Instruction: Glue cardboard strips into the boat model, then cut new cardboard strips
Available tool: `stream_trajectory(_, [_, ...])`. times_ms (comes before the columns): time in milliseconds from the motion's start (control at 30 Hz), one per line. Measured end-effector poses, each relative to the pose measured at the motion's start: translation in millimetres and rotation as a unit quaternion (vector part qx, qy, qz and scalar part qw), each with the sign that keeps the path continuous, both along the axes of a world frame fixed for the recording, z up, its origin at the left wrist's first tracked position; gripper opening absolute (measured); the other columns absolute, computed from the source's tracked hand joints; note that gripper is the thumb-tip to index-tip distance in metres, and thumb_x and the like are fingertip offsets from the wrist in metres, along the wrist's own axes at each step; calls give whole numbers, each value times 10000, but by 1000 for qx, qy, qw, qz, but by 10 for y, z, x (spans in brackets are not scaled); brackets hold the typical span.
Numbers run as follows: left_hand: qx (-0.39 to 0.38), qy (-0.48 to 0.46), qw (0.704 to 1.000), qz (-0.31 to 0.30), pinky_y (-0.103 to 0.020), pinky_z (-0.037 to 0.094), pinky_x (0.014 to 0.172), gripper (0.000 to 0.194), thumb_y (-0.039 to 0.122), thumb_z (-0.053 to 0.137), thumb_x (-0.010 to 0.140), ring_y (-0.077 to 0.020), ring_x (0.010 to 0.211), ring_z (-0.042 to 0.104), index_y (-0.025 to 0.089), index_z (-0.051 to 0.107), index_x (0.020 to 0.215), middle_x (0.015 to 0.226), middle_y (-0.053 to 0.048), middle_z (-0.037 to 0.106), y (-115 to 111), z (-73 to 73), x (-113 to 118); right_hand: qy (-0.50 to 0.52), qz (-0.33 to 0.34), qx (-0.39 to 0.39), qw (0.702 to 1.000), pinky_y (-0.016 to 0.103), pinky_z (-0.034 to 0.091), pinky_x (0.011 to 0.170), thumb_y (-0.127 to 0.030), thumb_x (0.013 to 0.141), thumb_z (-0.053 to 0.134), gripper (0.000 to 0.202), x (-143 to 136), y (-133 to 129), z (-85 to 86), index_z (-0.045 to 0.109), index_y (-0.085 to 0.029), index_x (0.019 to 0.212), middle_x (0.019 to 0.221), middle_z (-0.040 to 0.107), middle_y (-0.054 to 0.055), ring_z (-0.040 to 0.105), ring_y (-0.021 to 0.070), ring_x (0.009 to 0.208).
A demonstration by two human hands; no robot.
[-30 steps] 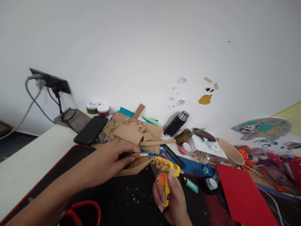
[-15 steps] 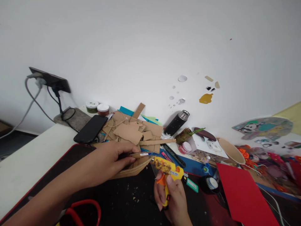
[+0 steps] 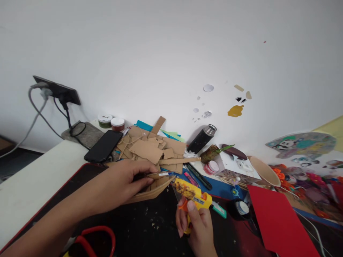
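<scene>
My left hand (image 3: 134, 180) is closed on a boat-shaped cardboard piece (image 3: 154, 192), thumb and fingers pinching its upper edge. A strip with a small white label (image 3: 163, 174) lies along that edge by the fingertips. My right hand (image 3: 197, 225) grips a yellow hot glue gun (image 3: 189, 191) by its handle, with fingers at the orange trigger. Brown, burnt-looking patches cover the front of the gun. Its nozzle meets or nearly meets the pointed right end of the cardboard piece; whether they touch I cannot tell.
Cardboard scraps (image 3: 147, 150) are heaped behind my left hand, beside a black phone (image 3: 104, 146). A black flask (image 3: 202, 138) leans at the wall. Box cutters (image 3: 198, 176) lie beyond the gun. Red paper (image 3: 281, 221) is at right, and red-handled scissors (image 3: 98, 230) are at front left.
The glue gun has tilted a little, its rear end dropping to the right and its nozzle shifting slightly left at the cardboard tip. My left hand keeps its hold almost unmoved.
</scene>
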State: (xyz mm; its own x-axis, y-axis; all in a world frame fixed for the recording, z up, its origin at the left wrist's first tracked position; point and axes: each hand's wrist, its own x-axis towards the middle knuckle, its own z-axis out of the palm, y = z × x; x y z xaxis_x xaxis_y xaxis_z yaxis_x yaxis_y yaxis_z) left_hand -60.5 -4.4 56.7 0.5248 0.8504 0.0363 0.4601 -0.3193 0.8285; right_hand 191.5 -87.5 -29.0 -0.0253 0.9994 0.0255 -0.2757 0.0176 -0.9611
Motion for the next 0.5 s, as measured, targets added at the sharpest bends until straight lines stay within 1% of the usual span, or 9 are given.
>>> stream_trajectory(133, [-4, 6, 1000, -1, -328, 546, 889, 243, 405, 581, 1020, -232, 990, 745, 309, 793, 1088, 1088, -6, 822, -7, 19, -14, -20, -8, -3, 1000, 205, 279, 411, -710, 992, 719, 558, -15, -13, 9, 722, -168, 860, 437, 435, -76, 415, 91, 339])
stream_trajectory(300, [-13, 20, 1000, -9, -321, 522, 853, 240, 412, 559, 1035, -219, 949, 736, 310, 775, 1059, 1038, 13, 812, 1, 45, -19, -17, -15, -2, 1000, 211, 279, 405, -710, 989, 720, 557, -6, -17, -6, 714, -174, 834, 431, 429, -74, 414, 98, 334])
stream_trajectory(500, [-22, 19, 999, -20, -313, 507, 861, 217, 379, 557, 1032, -215, 964, 732, 293, 755, 1024, 1035, 19, 806, 18, 42, -17, -8, -10, -3, 1000, 214, 287, 406, -700, 998, 713, 555, 2, -15, -9, 712, -171, 831, 424, 432, -72, 411, 98, 331])
